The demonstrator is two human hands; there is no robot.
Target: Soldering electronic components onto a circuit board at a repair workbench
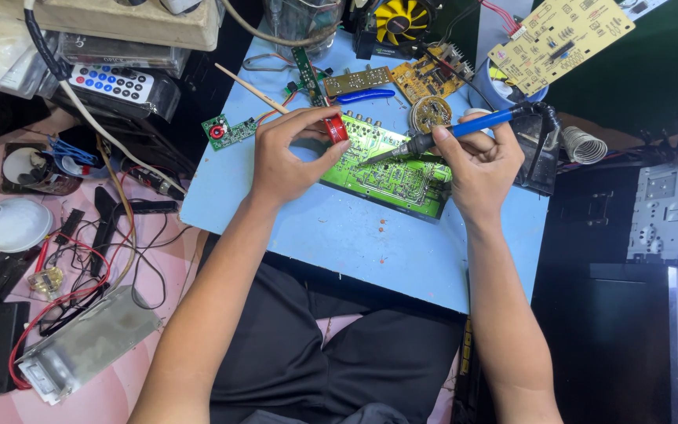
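A green circuit board (390,169) lies on a light blue work board (339,235) across my lap. My left hand (288,153) rests on the circuit board's left end and pinches a small red round part (337,128) between thumb and fingers. My right hand (476,165) grips a blue-handled soldering iron (464,126). Its dark tip points left and down onto the middle of the circuit board.
More circuit boards (433,74), blue-handled pliers (364,96), a yellow fan (402,20) and a beige board (560,39) crowd the far edge. A remote (111,82), a white bulb (11,224), tangled wires (80,267) and a metal box (88,341) lie left.
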